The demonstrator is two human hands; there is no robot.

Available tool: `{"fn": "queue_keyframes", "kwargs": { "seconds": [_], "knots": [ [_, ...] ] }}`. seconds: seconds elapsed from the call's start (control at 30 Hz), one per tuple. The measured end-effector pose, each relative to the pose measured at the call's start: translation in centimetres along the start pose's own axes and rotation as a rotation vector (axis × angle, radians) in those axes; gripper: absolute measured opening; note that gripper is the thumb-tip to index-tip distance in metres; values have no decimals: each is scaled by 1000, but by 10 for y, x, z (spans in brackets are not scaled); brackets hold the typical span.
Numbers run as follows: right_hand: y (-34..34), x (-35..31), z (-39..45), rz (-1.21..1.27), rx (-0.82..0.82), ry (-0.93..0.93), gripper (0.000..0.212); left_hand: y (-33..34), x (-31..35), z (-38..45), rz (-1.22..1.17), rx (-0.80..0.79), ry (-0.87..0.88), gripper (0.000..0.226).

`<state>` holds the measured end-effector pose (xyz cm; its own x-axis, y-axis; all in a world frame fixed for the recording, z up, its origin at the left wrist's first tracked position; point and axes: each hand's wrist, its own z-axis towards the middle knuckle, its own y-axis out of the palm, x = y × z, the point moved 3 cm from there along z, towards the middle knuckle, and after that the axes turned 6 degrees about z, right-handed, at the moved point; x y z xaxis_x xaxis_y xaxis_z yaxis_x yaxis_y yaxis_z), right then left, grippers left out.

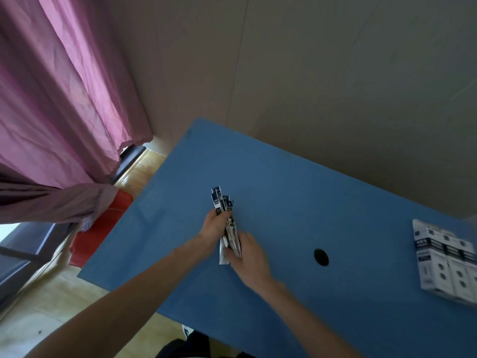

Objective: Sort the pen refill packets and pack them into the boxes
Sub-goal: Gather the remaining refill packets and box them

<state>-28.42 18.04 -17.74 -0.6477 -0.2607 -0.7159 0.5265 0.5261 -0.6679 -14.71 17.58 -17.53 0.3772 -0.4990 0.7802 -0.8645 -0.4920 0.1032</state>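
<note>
Head view: left hand grips upper part of packets, fingers curled round bundle. Right hand holds lower end, fingers wrapped. Bundle upright over bench, left of cable hole. Boxes on bench, well right of hole. Curtain far left.

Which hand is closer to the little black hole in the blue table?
The right hand is nearer: the hole lies just to its right. The left hand sits farther away, on the other side of the bundle of refill packets both hands hold.
</note>
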Motion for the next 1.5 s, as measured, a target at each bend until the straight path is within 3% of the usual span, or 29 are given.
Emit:
{"fn": "queue_keyframes", "kwargs": {
  "seconds": [0.2, 0.3, 0.43, 0.57, 0.73, 0.87, 1.2, 1.4, 1.5],
  "knots": [
    [-11, 20, -40, -58, 19, -89, 35, 21, -17, -19, -45, -45, 13, 16],
    [-25, 38, -65, -41, 48, -68, 31, 48, -26, -34, -122, -160, -16, 18],
    [-51, 67, -112, -108, 121, -52, 25, 97, -53, -66, -10, -289, 6, 23],
    [-78, 104, -172, -107, 155, 22, 28, 151, -86, -97, 60, -304, -3, 23],
    [-117, 154, -251, 67, 179, 83, 39, 219, -126, -139, 104, -335, -22, 17],
    [-157, 207, -307, 224, 351, 232, 51, 269, -143, -170, 169, -440, 0, 16],
    [-270, 262, -357, 607, 632, 270, 23, 373, -168, -233, 472, -716, -12, 29],
    [-309, 311, -374, 585, 668, 269, 17, 450, -193, -247, 482, -856, -41, 25],
    [-333, 337, -384, 562, 690, 263, 25, 490, -207, -244, 415, -861, -92, 27]
  ]
}}
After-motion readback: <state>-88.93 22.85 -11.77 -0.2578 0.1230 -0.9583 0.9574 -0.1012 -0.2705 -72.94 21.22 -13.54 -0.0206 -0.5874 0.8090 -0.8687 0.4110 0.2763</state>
